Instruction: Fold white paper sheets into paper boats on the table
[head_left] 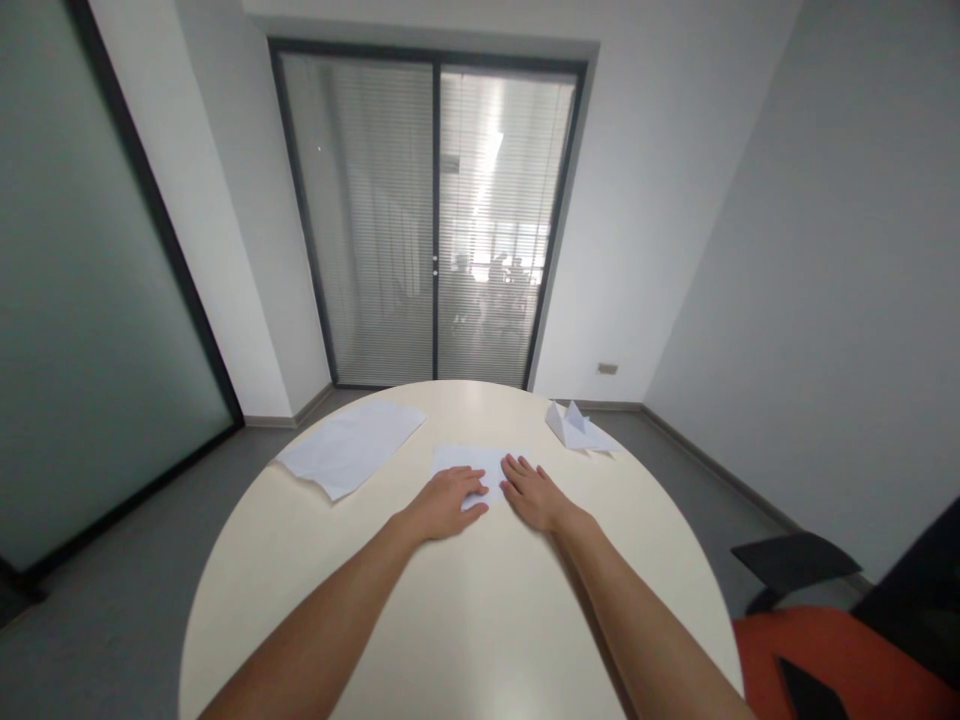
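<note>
Our left grip [450, 502] and right grip [534, 496] press loosely, fingers apart, on paper [466, 457] inward from the far edge of the worktop [480, 630]; likely light, easily creased, best held by its corners

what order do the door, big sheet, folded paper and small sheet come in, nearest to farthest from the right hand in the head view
1. Small sheet, at the right hand's fingertips
2. Folded paper, table's far right
3. Big sheet, table's far left
4. Door, beyond the table
</note>
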